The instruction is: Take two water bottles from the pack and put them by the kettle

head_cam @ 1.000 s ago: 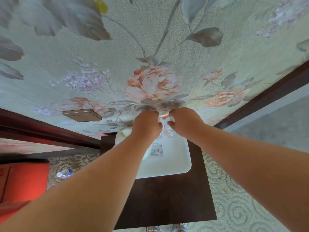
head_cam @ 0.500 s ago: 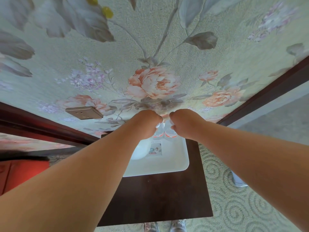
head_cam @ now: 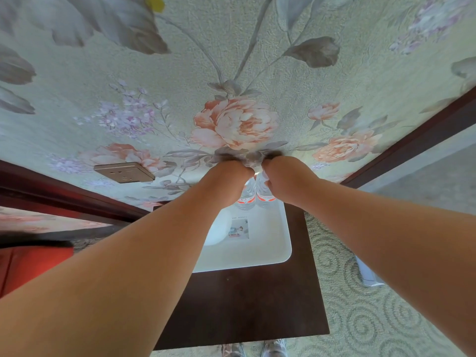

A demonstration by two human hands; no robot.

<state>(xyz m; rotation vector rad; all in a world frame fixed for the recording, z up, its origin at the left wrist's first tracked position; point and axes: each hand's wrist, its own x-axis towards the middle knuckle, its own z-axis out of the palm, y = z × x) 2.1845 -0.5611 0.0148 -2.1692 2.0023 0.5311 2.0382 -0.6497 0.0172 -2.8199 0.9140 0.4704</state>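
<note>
Now the two clear plastic water bottles with red-and-white labels, the left one (head_cam: 246, 195) and the right one (head_cam: 265, 193), show more of their bodies below the fists than a moment ago, and their bases appear to sit at the far edge of the white rectangular tray (head_cam: 273, 251) on the dark wooden surface (head_cam: 247, 305). The left hand (head_cam: 229, 176) is closed around the top of the left bottle, the right hand (head_cam: 283, 176) around the right one. The rounded white kettle (head_cam: 215, 235), mostly hidden under the left forearm, stands just beside them. Placement looks nearly complete; only letting go seems to remain.
</note>
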